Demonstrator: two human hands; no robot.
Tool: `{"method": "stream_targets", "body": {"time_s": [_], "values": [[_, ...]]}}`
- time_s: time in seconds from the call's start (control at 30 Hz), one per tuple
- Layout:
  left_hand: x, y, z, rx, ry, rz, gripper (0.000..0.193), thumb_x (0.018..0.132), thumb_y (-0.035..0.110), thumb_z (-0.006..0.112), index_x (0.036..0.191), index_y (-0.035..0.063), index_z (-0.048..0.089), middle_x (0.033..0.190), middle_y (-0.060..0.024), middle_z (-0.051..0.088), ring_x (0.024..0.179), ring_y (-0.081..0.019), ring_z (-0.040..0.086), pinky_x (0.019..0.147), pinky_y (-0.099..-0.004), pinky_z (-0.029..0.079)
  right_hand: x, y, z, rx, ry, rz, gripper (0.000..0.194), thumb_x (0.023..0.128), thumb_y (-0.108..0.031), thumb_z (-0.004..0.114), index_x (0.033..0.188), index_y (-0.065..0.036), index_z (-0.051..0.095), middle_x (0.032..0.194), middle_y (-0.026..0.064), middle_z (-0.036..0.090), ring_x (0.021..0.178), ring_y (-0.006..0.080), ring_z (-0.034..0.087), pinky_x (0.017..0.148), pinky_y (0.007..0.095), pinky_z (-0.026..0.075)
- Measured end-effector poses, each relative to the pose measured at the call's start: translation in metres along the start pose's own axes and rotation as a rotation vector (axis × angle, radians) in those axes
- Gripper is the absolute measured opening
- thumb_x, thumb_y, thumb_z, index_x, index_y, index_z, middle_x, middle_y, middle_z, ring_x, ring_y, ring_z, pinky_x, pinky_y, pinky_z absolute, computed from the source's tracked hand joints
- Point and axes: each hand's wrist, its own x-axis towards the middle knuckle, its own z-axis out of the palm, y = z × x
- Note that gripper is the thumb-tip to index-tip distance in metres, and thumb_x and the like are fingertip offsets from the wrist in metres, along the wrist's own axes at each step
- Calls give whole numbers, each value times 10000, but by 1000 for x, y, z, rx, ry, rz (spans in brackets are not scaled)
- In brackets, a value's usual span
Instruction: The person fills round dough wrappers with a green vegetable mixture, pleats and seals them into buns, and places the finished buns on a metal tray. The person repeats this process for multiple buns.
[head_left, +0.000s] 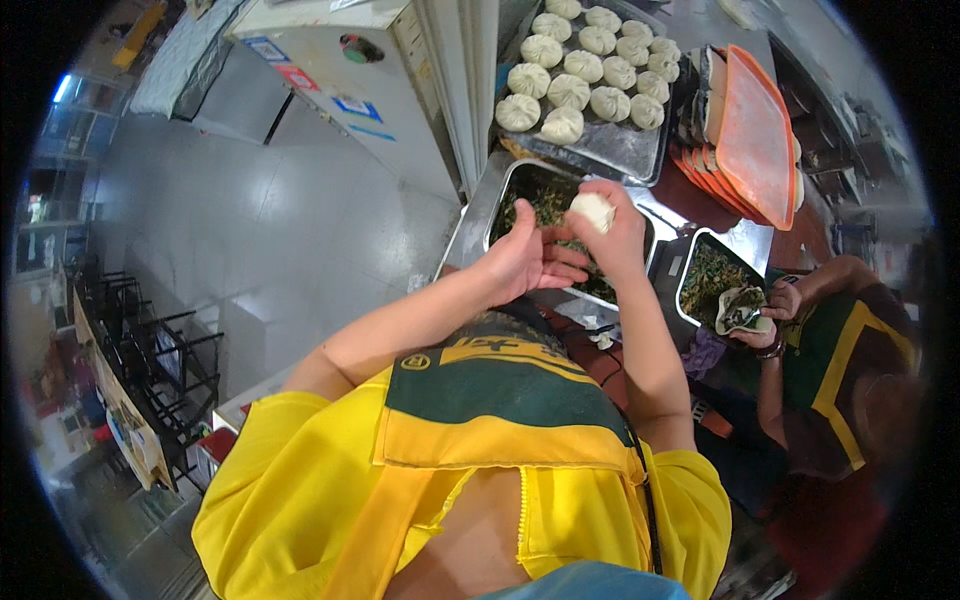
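Note:
Over a metal tray of chopped green filling (536, 187), my right hand (615, 225) grips a pale, rounded dough bun (592, 211) from its right side. My left hand (529, 259) is just left of it, palm turned up and fingers spread, with nothing in it. The left fingertips lie close to the right hand; whether they touch is unclear. Beyond both hands, a floured dark metal tray (619, 150) holds several pleated buns (564, 124) in rows.
At right, a co-worker's hands (781, 300) hold an unclosed filled wrapper (739, 309) beside a second filling tray (684, 289). Stacked orange-rimmed trays (757, 135) stand behind. A white cabinet (360, 67) borders the left side; black chairs (169, 352) are farther left.

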Motion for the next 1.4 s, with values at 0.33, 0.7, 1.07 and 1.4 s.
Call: {"method": "stream_targets", "body": {"time_s": [0.33,0.7,1.07,1.4], "values": [[-6,-3,-18,87,151,49,989,830,772,59,1362,-10,351,1206,-214,565,1087,-307,585,929,-386,471,114,89,10,-351,99,8,508,744,-309,772,1098,4,585,1109,202,560,1028,393,546,889,433,451],[18,16,4,1934,325,267,705,890,522,557,1366,36,373,1258,-195,521,1166,-351,509,965,-410,429,137,152,-85,-223,523,2,228,823,-196,678,960,-15,668,922,149,651,861,293,629,767,389,497],[24,10,19,2174,432,371,653,730,207,749,1302,60,471,1356,-173,438,1279,-376,378,1054,-460,339,250,200,-167,-765,333,319,337,820,-353,656,945,-45,710,891,229,668,853,380,654,776,438,510],[30,27,16,1726,698,503,589,758,160,749,1270,36,486,1255,-167,548,1168,-332,527,957,-408,440,251,222,-178,-751,423,276,254,840,-266,601,974,-88,724,877,196,693,840,358,672,783,419,521]]}}
